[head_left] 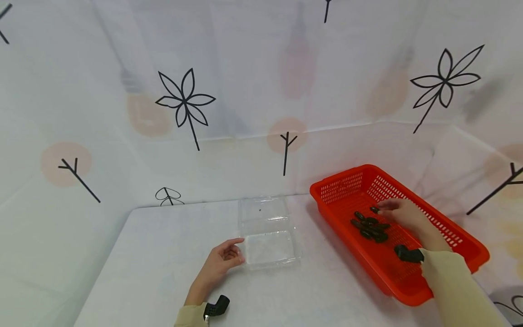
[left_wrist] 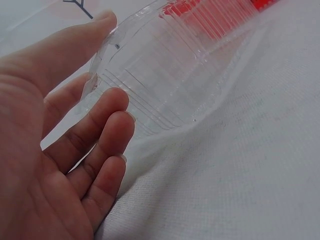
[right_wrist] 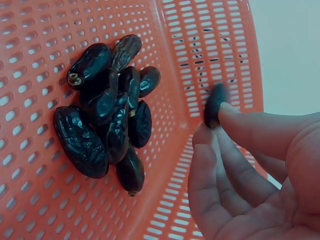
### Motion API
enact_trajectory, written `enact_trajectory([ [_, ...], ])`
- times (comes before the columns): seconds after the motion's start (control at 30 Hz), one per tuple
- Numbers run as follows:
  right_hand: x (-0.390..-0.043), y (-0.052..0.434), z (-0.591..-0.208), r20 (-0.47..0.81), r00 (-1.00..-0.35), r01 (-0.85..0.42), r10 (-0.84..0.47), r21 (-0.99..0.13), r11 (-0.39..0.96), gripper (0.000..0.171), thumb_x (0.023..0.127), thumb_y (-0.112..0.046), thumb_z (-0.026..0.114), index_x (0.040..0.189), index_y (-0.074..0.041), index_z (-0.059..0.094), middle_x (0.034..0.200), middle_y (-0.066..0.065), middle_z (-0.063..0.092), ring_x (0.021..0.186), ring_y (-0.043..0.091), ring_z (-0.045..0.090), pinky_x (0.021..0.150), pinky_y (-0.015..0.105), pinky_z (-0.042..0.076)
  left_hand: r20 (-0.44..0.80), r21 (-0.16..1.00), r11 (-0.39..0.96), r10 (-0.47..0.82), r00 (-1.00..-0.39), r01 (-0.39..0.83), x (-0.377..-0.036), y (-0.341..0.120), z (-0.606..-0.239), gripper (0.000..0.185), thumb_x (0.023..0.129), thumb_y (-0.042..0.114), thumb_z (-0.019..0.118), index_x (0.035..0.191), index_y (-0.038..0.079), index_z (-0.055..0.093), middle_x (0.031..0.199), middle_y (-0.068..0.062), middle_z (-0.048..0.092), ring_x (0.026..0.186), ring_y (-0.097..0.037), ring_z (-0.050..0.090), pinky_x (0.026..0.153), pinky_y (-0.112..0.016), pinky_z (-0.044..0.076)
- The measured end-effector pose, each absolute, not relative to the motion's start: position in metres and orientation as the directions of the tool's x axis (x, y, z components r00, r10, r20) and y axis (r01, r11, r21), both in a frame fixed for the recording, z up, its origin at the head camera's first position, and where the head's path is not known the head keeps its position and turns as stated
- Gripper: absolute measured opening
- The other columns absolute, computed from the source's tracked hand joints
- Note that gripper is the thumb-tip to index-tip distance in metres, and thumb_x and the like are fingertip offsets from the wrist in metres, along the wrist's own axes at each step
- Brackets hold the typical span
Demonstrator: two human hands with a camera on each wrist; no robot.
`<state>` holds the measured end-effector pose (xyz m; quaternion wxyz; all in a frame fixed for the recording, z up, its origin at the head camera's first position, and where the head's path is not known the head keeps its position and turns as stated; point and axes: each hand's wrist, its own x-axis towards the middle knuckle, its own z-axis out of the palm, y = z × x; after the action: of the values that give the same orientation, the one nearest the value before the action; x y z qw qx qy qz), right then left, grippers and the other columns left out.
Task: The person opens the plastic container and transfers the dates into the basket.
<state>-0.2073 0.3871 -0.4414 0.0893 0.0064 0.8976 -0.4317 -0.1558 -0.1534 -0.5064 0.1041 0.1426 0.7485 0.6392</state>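
In the right wrist view a dark, wrinkled date (right_wrist: 216,106) is pinched between the thumb and fingertips of my right hand (right_wrist: 250,160), raised over the red basket. Several more glossy dates (right_wrist: 117,125) lie in a heap on the basket's perforated bottom, beside that hand. My left hand (head_left: 222,260) is at the left edge of a clear plastic clamshell box (head_left: 269,247), thumb and forefinger spread apart at its rim, the other fingers loosely bent. The box lies open on the table, its lid (head_left: 263,210) folded back toward the wall.
The red basket (head_left: 347,234) stands slanted on the table's right side, with raised slotted walls around the right hand. A white cloth (head_left: 163,272) covers the table. Behind it hangs a printed fabric backdrop (head_left: 245,91). Each wrist wears a small black camera (head_left: 217,306).
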Motion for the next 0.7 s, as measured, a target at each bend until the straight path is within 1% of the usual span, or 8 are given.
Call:
enact_trajectory([
  [0.1, -0.207, 0.387, -0.442, -0.170, -0.984, 0.101, -0.055, -0.784, 0.613, 0.048, 0.102, -0.017, 0.058, 0.135, 0.016, 0.047, 0.121, 0.029, 0.061, 0.103, 0.038, 0.063, 0.083, 0.037, 0.055, 0.036, 0.987, 0.132, 0.350, -0.936, 0.087, -0.154, -0.153, -0.502, 0.052, 0.085, -0.005, 0.074, 0.132, -0.012, 0.054, 0.096, -0.013, 0.059, 0.080, -0.011, 0.057, 0.073, -0.020, 0.049],
  [0.23, -0.207, 0.385, -0.441, -0.158, -0.986, 0.095, -0.048, -0.781, 0.617, 0.047, 0.101, -0.017, 0.059, 0.134, 0.015, 0.049, 0.122, 0.028, 0.060, 0.105, 0.037, 0.061, 0.082, 0.034, 0.054, 0.032, 0.987, 0.137, 0.340, -0.940, 0.083, -0.161, -0.156, -0.522, 0.053, 0.085, -0.004, 0.075, 0.134, -0.009, 0.055, 0.097, -0.011, 0.059, 0.080, -0.010, 0.057, 0.073, -0.021, 0.049],
  [0.33, -0.206, 0.383, -0.441, -0.145, -0.988, 0.079, -0.055, -0.773, 0.629, 0.048, 0.102, -0.019, 0.059, 0.136, 0.013, 0.049, 0.124, 0.028, 0.060, 0.107, 0.038, 0.060, 0.084, 0.036, 0.054, 0.025, 0.985, 0.152, 0.327, -0.945, 0.079, -0.166, -0.160, -0.536, 0.054, 0.085, -0.003, 0.076, 0.134, -0.005, 0.057, 0.097, -0.009, 0.059, 0.081, -0.011, 0.058, 0.073, -0.021, 0.049],
  [0.43, -0.206, 0.381, -0.439, -0.143, -0.988, 0.070, -0.065, -0.772, 0.632, 0.049, 0.102, -0.021, 0.058, 0.138, 0.011, 0.049, 0.129, 0.030, 0.058, 0.111, 0.041, 0.058, 0.088, 0.043, 0.052, 0.031, 0.986, 0.146, 0.322, -0.946, 0.081, -0.164, -0.160, -0.535, 0.054, 0.084, -0.001, 0.077, 0.134, -0.005, 0.057, 0.096, -0.008, 0.059, 0.081, -0.011, 0.058, 0.073, -0.021, 0.049],
  [0.53, -0.206, 0.379, -0.437, -0.145, -0.987, 0.069, -0.071, -0.776, 0.627, 0.049, 0.102, -0.022, 0.057, 0.140, 0.009, 0.049, 0.132, 0.029, 0.057, 0.115, 0.042, 0.056, 0.092, 0.046, 0.050, 0.041, 0.986, 0.139, 0.314, -0.949, 0.089, -0.163, -0.161, -0.535, 0.054, 0.084, 0.001, 0.078, 0.133, -0.004, 0.058, 0.096, -0.007, 0.059, 0.081, -0.011, 0.058, 0.073, -0.021, 0.049],
  [0.63, -0.206, 0.378, -0.434, -0.137, -0.987, 0.054, -0.087, -0.782, 0.621, 0.051, 0.103, -0.026, 0.057, 0.140, 0.008, 0.048, 0.134, 0.028, 0.055, 0.116, 0.041, 0.055, 0.092, 0.045, 0.050, 0.061, 0.986, 0.127, 0.304, -0.951, 0.104, -0.162, -0.162, -0.536, 0.053, 0.084, 0.002, 0.078, 0.132, -0.005, 0.058, 0.095, -0.007, 0.059, 0.081, -0.011, 0.058, 0.073, -0.020, 0.048],
  [0.7, -0.204, 0.377, -0.430, -0.125, -0.988, 0.043, -0.090, -0.782, 0.621, 0.053, 0.103, -0.030, 0.057, 0.141, 0.006, 0.049, 0.135, 0.028, 0.054, 0.117, 0.041, 0.054, 0.091, 0.042, 0.051, 0.077, 0.986, 0.116, 0.303, -0.950, 0.117, -0.163, -0.163, -0.537, 0.053, 0.084, 0.001, 0.078, 0.132, -0.007, 0.058, 0.094, -0.007, 0.059, 0.081, -0.010, 0.058, 0.073, -0.020, 0.049],
])
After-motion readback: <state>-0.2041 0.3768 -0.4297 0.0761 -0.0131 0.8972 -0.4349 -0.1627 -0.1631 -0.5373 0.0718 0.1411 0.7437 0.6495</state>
